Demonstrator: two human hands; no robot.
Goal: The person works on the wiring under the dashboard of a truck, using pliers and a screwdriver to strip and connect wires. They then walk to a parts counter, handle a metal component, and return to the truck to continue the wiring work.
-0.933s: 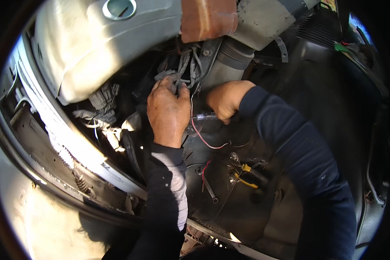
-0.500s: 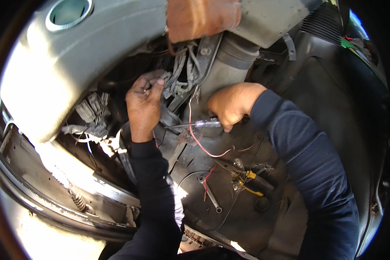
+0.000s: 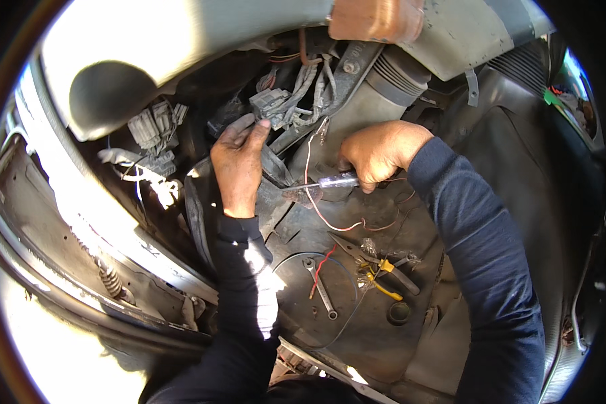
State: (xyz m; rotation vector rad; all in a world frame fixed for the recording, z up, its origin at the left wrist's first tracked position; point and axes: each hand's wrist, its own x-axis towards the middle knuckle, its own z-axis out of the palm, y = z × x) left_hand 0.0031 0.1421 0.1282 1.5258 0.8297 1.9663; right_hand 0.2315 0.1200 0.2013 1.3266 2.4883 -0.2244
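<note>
My right hand (image 3: 382, 153) is closed around the clear, purplish handle of a screwdriver (image 3: 339, 181), its thin shaft pointing left toward my left wrist. A pink-and-white wire (image 3: 311, 195) crosses by the shaft, running down from a small metal clip (image 3: 324, 129) and curving back toward my right hand. My left hand (image 3: 240, 161) is raised beside the wiring, thumb and fingers slightly apart, with nothing visible in it. Just above its thumb hangs a grey multi-wire connector (image 3: 271, 102), joined to a bundle of dusty grey wires (image 3: 304, 91).
Combination pliers with yellow-and-black handles (image 3: 388, 267), a combination wrench (image 3: 322, 291), a short red wire (image 3: 322, 269) and a black tape roll (image 3: 398, 312) lie on the dark floor mat. More connectors (image 3: 156, 128) hang at left. The steering column cover (image 3: 390, 84) slants down above.
The view has shifted, so the surroundings sit further right. My left thumb and fingers have come away from the grey connector, which now shows above them. My right hand keeps the screwdriver.
</note>
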